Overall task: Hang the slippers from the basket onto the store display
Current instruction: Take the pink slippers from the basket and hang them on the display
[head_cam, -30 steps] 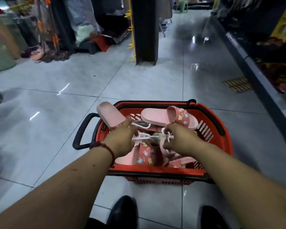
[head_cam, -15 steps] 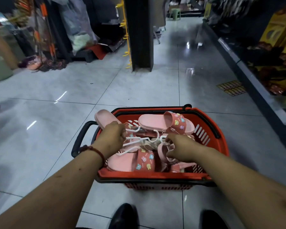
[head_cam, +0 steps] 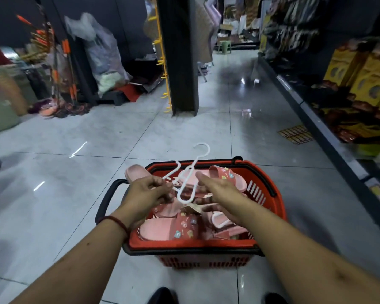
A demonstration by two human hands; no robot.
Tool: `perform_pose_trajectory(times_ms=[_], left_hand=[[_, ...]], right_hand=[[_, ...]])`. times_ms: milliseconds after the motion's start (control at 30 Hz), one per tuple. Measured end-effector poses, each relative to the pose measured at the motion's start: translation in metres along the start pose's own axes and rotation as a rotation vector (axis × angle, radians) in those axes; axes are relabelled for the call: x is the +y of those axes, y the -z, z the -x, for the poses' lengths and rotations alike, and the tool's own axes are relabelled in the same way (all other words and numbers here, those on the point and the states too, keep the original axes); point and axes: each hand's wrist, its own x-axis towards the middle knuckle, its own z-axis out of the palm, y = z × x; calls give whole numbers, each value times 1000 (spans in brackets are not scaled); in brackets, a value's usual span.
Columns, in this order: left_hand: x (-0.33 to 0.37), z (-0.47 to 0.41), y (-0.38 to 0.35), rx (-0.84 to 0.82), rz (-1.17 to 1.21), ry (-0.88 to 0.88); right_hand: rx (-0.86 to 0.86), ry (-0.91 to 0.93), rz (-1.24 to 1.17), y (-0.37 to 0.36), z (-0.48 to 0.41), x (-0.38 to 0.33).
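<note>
A red basket (head_cam: 270, 183) with a black handle stands on the tiled floor in front of me. It holds several pink slippers (head_cam: 169, 229) with cartoon patches on red straps. My left hand (head_cam: 146, 195) pinches white plastic hangers (head_cam: 190, 172) and holds them above the basket, hooks pointing up and away. My right hand (head_cam: 221, 191) is just right of the hangers with its forefinger and thumb stretched out, holding nothing that I can make out. A beige tag (head_cam: 193, 208) dangles below the hangers. Yellow display hooks (head_cam: 164, 62) run down a black pillar (head_cam: 178, 55) ahead.
Stocked shelving (head_cam: 349, 106) lines the right side of the aisle. Bags, brooms and bins (head_cam: 53, 73) crowd the left. A yellow floor grate (head_cam: 294, 133) lies right of the pillar. A green stool (head_cam: 225, 46) stands far down the aisle. My dark shoes (head_cam: 162, 296) are behind the basket.
My left hand has lifted the white hangers up out of the basket. My right hand has let go of the hangers and spread its fingers. My view has tilted upward.
</note>
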Motion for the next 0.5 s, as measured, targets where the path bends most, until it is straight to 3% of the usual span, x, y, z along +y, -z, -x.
perform_pose_trajectory(times_ms=[100,267,433,500], left_hand=[[-8,-5,-24,-148,4,48],[-22,-21,-53,-251,-149,80],[-29,-45,-86,-153,-369,81],[-37,-63,-95,-81,-452,-5]], right_hand=[[135,34,-261,8,-5,-5],[386,30,-210,32,-16,9],[575,39,-112,79,-28,20],[640,49,-37,99,-30,26]])
